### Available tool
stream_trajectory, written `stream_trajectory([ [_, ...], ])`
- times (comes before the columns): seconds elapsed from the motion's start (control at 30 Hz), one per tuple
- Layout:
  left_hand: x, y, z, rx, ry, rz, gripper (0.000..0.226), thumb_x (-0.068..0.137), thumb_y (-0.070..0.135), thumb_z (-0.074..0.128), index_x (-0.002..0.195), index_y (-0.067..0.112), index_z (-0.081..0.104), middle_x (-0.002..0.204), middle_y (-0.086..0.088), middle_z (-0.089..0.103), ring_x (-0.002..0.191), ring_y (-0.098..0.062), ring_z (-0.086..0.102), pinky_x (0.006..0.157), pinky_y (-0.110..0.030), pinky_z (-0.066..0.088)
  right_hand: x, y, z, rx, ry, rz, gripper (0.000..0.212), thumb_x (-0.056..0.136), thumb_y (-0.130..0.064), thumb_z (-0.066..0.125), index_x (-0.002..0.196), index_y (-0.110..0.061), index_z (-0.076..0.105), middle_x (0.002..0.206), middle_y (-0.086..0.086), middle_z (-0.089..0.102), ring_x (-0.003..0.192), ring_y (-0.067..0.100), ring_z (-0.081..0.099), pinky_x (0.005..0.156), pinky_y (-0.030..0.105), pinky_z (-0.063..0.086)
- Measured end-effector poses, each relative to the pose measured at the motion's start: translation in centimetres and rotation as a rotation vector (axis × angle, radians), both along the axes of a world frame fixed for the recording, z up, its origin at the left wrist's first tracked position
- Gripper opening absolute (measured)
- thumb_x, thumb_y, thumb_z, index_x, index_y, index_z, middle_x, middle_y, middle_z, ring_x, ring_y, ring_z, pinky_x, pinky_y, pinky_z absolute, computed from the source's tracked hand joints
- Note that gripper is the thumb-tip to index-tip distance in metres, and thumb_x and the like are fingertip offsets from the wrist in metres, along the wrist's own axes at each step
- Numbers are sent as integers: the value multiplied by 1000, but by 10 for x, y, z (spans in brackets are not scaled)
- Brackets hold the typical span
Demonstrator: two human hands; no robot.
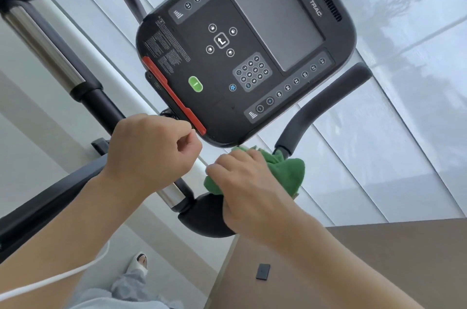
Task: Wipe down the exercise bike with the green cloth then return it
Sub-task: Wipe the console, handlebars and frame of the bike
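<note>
In the head view, the right hand (249, 182) grips the bunched green cloth (288, 172) against the bike's frame just below the console (242, 48), at the foot of the curved black handlebar (326, 106). The left hand (151, 149) hovers beside it with fingers curled, holding nothing, near the console's red strip (174, 96). A white cable (58, 277) crosses the left forearm, and a small dark object (262, 271) lies on the brown floor (379, 258).

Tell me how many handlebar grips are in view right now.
2: a curved black grip right of the console, clear of the green cloth; another left, behind the left hand. Others may be hidden.
</note>
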State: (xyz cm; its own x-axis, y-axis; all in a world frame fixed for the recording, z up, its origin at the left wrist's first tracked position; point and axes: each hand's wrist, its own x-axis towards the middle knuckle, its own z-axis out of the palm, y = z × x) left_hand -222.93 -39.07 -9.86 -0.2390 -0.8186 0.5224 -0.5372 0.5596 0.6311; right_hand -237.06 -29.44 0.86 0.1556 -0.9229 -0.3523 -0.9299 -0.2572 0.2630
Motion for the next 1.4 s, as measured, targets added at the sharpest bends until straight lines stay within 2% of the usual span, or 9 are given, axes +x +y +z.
stream_trajectory([
  [0.23, 2, 0, -6, -24, 24, -19, 41, 93, 28, 53, 55, 20, 42, 45, 2, 41, 43, -25, 34, 49, -22, 25, -27, 38, 25, -297, -400, -35, 54, 81, -1, 38, 125, -7, 68, 126, 3, 68, 118, 26, 61, 103, 44, 45],
  [0.33, 3, 1, -2, -62, 42, -28, 41, 95, 29, 51, 58, 28, 34, 46, 8, 35, 43, -13, 26, 55, -17, 17, -48, 38, 33, -511, -435, -24, 51, 83, 9, 45, 128, 1, 67, 129, 11, 68, 121, 32, 62, 106, 48, 47],
  [0.6, 2, 6, 6, -80, 1, 7, 45, 95, 28, 55, 56, 26, 33, 46, 12, 27, 42, -24, 31, 50, -22, 25, -135, 6, 44, -873, -418, -30, 58, 85, 10, 49, 140, -1, 60, 140, 11, 59, 129, 33, 52, 112, 49, 43],
  [0.73, 0, 6, 2, -74, -31, 25, 46, 95, 30, 55, 55, 26, 33, 45, 8, 34, 42, -25, 37, 47, -28, 39, -137, -8, 15, -766, -446, -225, 51, 82, 0, 61, 131, -12, 71, 138, 4, 62, 129, 37, 47, 110, 53, 42],
  [0.9, -2, 10, 3, -101, -38, 57, 39, 99, 31, 51, 62, 22, 50, 54, 7, 48, 50, -15, 45, 53, -26, 40, -107, 4, -9, -635, -574, -125, 45, 80, -27, 51, 120, -31, 71, 117, -18, 68, 118, 19, 52, 96, 50, 43],
  [1.07, 19, 43, -6, -46, -61, 74, 20, 94, 25, 59, 98, 16, 77, 103, 3, 75, 105, -22, 67, 103, -46, 49, -87, 20, -12, -668, -891, -44, 50, 79, -13, 67, 128, -21, 71, 122, -11, 70, 118, 16, 59, 104, 47, 47],
  [1.2, 35, 84, -17, 69, -44, 150, 33, 95, 26, 60, 124, 20, 74, 141, 6, 64, 141, -17, 49, 122, -30, 34, -59, 15, -1, -660, -1170, 20, 53, 82, -6, 71, 135, -16, 66, 129, -6, 68, 122, 17, 62, 103, 39, 50],
  [1.3, 46, 101, -15, 125, -71, 226, 37, 94, 15, 68, 129, 29, 70, 147, 15, 59, 135, -11, 53, 118, -16, 32, -28, 5, 1, -553, -1312, 51, 45, 91, -11, 67, 136, -16, 64, 124, -7, 67, 112, 9, 62, 95, 29, 52],
  [1.4, 61, 124, -18, 222, -66, 321, 31, 93, 8, 71, 114, 30, 74, 134, 17, 66, 125, -9, 62, 111, -33, 47, 2, -3, -8, -474, -1382, 60, 38, 98, -20, 61, 137, -21, 60, 119, -10, 65, 107, 7, 60, 89, 21, 50],
])
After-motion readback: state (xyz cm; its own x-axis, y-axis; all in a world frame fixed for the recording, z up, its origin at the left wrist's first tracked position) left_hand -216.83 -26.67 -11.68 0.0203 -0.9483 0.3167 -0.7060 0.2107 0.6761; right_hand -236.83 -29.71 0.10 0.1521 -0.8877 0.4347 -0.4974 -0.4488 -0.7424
